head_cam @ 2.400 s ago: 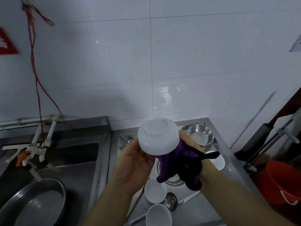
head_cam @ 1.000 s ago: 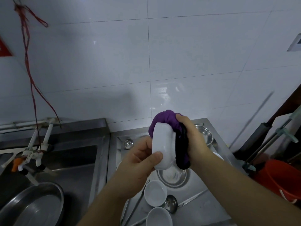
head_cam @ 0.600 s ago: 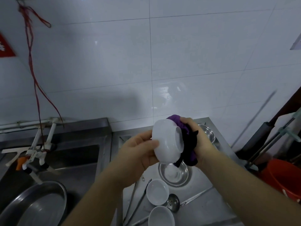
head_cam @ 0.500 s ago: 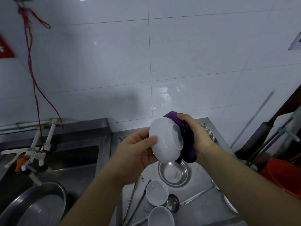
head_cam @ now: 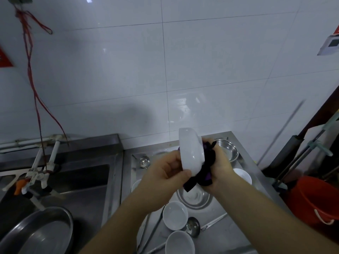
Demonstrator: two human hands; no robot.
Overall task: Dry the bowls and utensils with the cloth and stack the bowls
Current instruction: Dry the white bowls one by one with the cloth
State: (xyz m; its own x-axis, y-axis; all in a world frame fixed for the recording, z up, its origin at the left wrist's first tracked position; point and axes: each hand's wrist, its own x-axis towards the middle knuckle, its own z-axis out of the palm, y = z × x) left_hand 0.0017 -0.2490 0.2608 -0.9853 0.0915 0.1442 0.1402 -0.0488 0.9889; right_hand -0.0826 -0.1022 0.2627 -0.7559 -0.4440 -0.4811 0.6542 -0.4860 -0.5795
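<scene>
Left hand (head_cam: 167, 173), centre frame: your thumb and fingers pinch bowl (head_cam: 191, 153) rim, bowl on edge above counter. Glazed, likely slippery, breakable; grip rim firmly. Right hand (head_cam: 218, 170) bunches soft cloth (head_cam: 207, 167) against bowl's inside.

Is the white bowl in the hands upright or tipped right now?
Tipped on its side: the white bowl shows its base leftward, its mouth facing the purple cloth.
</scene>
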